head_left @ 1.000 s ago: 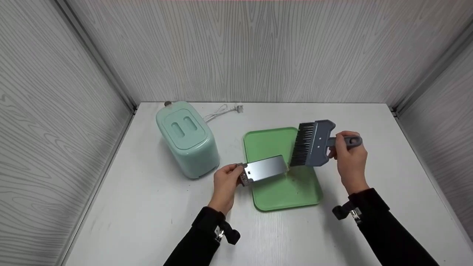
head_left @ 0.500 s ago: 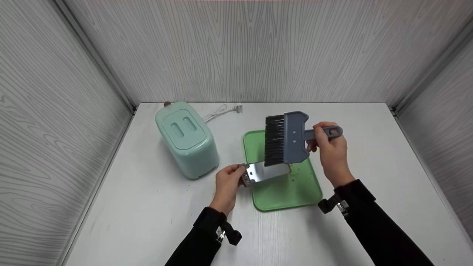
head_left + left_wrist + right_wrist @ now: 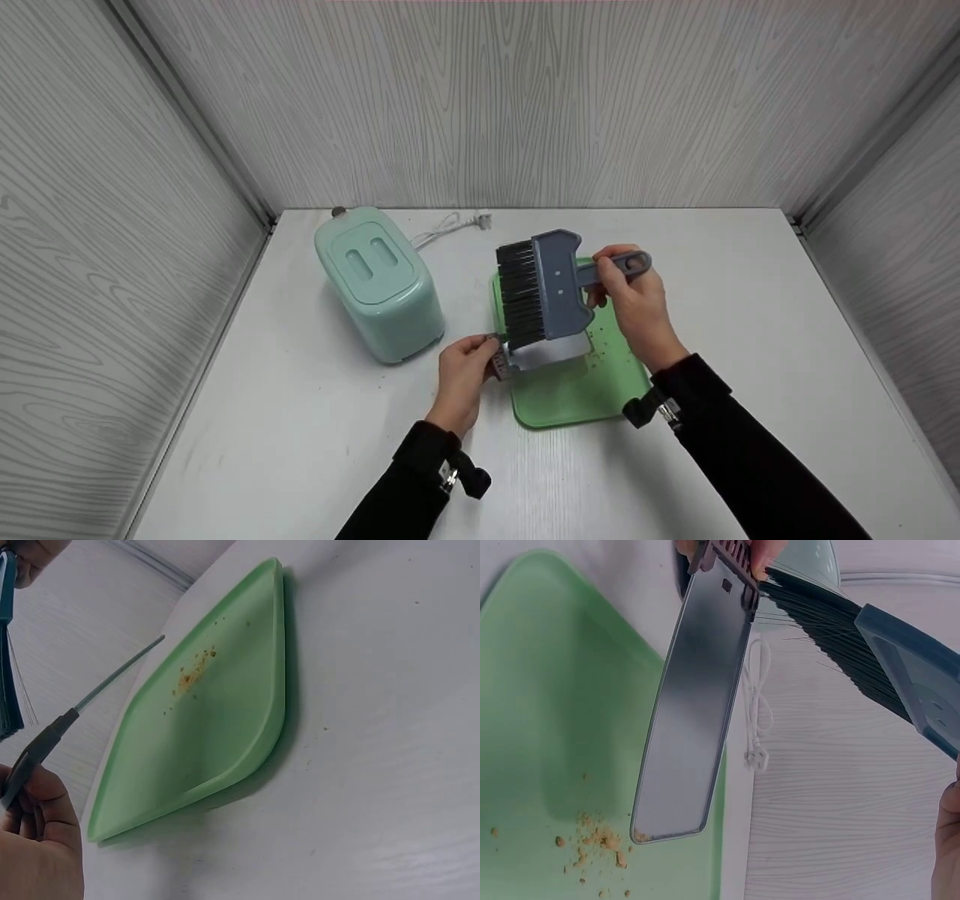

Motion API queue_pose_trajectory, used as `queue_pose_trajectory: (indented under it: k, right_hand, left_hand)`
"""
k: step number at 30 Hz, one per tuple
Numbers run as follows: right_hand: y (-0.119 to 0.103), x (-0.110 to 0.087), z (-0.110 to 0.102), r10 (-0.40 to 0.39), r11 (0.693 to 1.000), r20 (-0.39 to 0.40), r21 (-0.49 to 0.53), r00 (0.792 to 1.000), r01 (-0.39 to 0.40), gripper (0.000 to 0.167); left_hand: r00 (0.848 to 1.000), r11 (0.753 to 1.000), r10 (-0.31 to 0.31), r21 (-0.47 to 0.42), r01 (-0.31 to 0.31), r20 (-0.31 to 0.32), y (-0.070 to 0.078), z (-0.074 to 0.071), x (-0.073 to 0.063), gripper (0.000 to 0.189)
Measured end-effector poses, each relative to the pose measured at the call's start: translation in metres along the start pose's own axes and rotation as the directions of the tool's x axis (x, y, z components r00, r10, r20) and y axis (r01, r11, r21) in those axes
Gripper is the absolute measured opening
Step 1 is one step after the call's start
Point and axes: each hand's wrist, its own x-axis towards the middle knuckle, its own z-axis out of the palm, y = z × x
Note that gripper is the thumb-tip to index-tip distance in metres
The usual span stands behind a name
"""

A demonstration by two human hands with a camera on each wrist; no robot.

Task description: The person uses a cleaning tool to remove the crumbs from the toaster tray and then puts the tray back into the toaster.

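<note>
My left hand (image 3: 461, 375) pinches the dark slotted end of a flat metal crumb tray (image 3: 690, 705), holding it over the green tray (image 3: 570, 409). My right hand (image 3: 634, 304) grips the handle of a grey-blue hand brush (image 3: 559, 285). In the head view its black bristles (image 3: 832, 637) overlap the crumb tray near my left fingers; the right wrist view shows their tips right by that end. A few crumbs cling to the crumb tray's far end. Below, brown crumbs (image 3: 604, 844) lie scattered on the green tray.
A mint-green toaster (image 3: 379, 285) stands to the left, its top covered by a lid with two recesses. Behind it a white cord and plug (image 3: 480, 220) lie on the white table (image 3: 300, 450). Wood-grain panels (image 3: 525, 105) rise at the back and both sides.
My right hand has carried the brush leftward across the crumb tray, from its far end to near my left fingers. More crumbs show on the green tray. My left hand has barely shifted.
</note>
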Motion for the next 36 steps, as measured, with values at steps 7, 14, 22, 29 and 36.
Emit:
queue_pose_trajectory:
  k: [7, 14, 22, 29, 36]
  right_hand:
    - [0.007, 0.005, 0.005, 0.017, 1.000, 0.032, -0.012, 0.999, -0.017, 0.027]
    - [0.013, 0.008, 0.006, 0.033, 0.999, 0.065, -0.030, 0.997, -0.031, 0.029]
    - [0.017, 0.007, 0.000, 0.072, 0.992, 0.073, -0.112, 0.995, -0.064, 0.029]
    - [0.019, 0.006, -0.009, 0.081, 0.985, 0.063, -0.155, 0.995, -0.071, 0.032]
    - [0.020, 0.005, -0.021, 0.085, 0.975, 0.031, -0.208, 0.996, -0.076, 0.034]
  left_hand:
    - [1.000, 1.000, 0.020, 0.006, -0.020, 0.006, 0.001, 0.001, -0.001, 0.024]
    - [1.000, 1.000, 0.019, -0.001, -0.019, 0.013, 0.002, 0.001, -0.002, 0.025]
    - [0.999, 0.999, 0.039, -0.029, -0.038, 0.037, 0.001, 0.000, -0.003, 0.024]
    - [0.999, 0.998, 0.036, -0.050, -0.035, 0.037, 0.000, 0.000, -0.001, 0.023]
    - [0.999, 0.998, 0.031, -0.052, -0.029, 0.035, 0.000, 0.000, -0.002, 0.024]
